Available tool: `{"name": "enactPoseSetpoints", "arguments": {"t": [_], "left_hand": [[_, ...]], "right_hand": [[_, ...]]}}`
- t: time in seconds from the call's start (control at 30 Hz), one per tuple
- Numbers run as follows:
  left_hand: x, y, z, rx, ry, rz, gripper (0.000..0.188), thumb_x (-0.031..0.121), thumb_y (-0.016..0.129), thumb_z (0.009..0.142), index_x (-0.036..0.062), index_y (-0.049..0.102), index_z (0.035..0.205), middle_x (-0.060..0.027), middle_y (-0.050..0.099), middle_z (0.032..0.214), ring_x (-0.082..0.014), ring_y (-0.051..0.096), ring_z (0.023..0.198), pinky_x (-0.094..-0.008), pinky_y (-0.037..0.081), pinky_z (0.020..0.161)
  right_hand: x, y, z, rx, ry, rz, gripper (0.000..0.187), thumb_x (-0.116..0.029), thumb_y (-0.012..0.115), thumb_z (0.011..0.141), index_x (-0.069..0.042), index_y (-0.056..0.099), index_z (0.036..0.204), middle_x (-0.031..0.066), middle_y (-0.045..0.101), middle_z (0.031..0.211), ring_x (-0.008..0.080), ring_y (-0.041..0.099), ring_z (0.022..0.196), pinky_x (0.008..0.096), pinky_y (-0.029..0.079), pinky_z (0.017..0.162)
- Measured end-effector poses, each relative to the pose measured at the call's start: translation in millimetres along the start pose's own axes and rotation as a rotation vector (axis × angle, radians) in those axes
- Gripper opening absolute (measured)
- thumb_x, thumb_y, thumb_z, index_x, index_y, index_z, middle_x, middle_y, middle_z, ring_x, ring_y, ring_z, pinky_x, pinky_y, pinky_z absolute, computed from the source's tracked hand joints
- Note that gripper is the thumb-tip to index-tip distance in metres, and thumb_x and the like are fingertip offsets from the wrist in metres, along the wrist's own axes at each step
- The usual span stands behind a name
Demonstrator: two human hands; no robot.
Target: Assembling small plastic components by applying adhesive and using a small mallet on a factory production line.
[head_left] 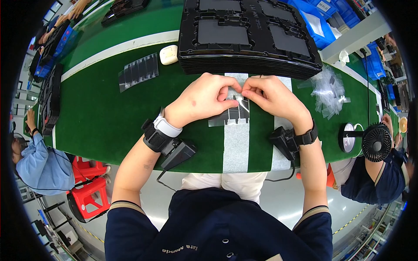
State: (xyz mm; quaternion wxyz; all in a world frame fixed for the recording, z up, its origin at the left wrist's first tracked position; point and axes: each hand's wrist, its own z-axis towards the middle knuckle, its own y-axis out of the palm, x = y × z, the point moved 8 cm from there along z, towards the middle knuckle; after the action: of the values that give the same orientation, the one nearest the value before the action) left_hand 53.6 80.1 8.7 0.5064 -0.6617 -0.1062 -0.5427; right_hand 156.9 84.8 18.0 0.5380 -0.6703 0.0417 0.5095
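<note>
A clear sheet with dark film pieces [233, 116] lies over a pale strip on the green table, under my fingertips. My left hand [204, 98] is closed, its fingers curled and its thumb tip touching the sheet's upper part. Close against it, my right hand [271, 95] pinches with thumb and index finger at the sheet's upper right edge. A bright, shiny bit shows just below the fingertips. What sits between the fingers is too small to make out. Another dark film sheet [139, 71] lies farther left, beside a small white rounded case [169, 55].
A tall stack of black trays [248, 54] stands just beyond my hands. To the right lie a heap of clear film scraps [327, 92] and a small black fan [377, 142]. Blue bins [320, 28] stand at the back right. Other people sit on both sides.
</note>
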Motion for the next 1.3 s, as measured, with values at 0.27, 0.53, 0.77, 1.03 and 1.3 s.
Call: {"name": "enactPoseSetpoints", "arguments": {"t": [0.27,0.53,0.77,1.03,1.3], "left_hand": [[-0.2,-0.5,-0.6,-0.003,-0.001,0.014,0.024,0.007,0.07,0.071,0.0031,0.062,0.093,-0.0002,0.039,0.048,-0.007,0.036,0.043,-0.0232,0.03,0.042],[-0.7,0.5,-0.6,-0.015,-0.03,-0.008,0.018,0.007,0.07,0.072,0.003,0.059,0.086,0.001,0.037,0.048,-0.0057,0.035,0.043,-0.0232,0.029,0.042],[-2.0,1.2,-0.2,-0.019,-0.041,-0.004,0.016,0.006,0.069,0.072,0.0034,0.059,0.083,0.0013,0.037,0.048,-0.0052,0.035,0.044,-0.0226,0.03,0.043],[-2.8,1.7,-0.4,-0.02,-0.05,-0.022,0.013,0.006,0.069,0.072,0.0035,0.058,0.079,0.0019,0.036,0.047,-0.0046,0.035,0.044,-0.0226,0.03,0.043],[-1.8,1.5,-1.1,-0.02,-0.047,-0.012,0.013,0.006,0.069,0.072,0.0033,0.057,0.077,0.002,0.036,0.047,-0.0049,0.034,0.044,-0.0229,0.029,0.043]], "right_hand": [[0.2,1.1,0.7,0.004,-0.009,0.008,0.013,-0.011,0.058,0.08,0.002,0.058,0.078,0.0158,0.057,0.064,0.0277,0.057,0.058,0.0339,0.044,0.054],[0.9,1.4,0.2,-0.005,0.013,-0.013,0.013,-0.011,0.057,0.081,0.001,0.058,0.078,0.0155,0.057,0.064,0.0285,0.056,0.057,0.0341,0.044,0.054],[1.5,1.0,0.1,0.004,0.015,0.012,0.014,-0.012,0.057,0.081,0.002,0.058,0.078,0.0155,0.057,0.064,0.0285,0.056,0.057,0.0339,0.044,0.054],[-0.2,0.6,0.5,0.0,0.014,-0.006,0.015,-0.012,0.057,0.081,0.002,0.057,0.076,0.016,0.056,0.063,0.0298,0.055,0.057,0.0353,0.043,0.054],[0.0,0.6,0.2,0.014,0.0,-0.003,0.016,-0.013,0.057,0.081,0.002,0.055,0.075,0.0171,0.055,0.063,0.0312,0.054,0.058,0.0361,0.042,0.054]]}}
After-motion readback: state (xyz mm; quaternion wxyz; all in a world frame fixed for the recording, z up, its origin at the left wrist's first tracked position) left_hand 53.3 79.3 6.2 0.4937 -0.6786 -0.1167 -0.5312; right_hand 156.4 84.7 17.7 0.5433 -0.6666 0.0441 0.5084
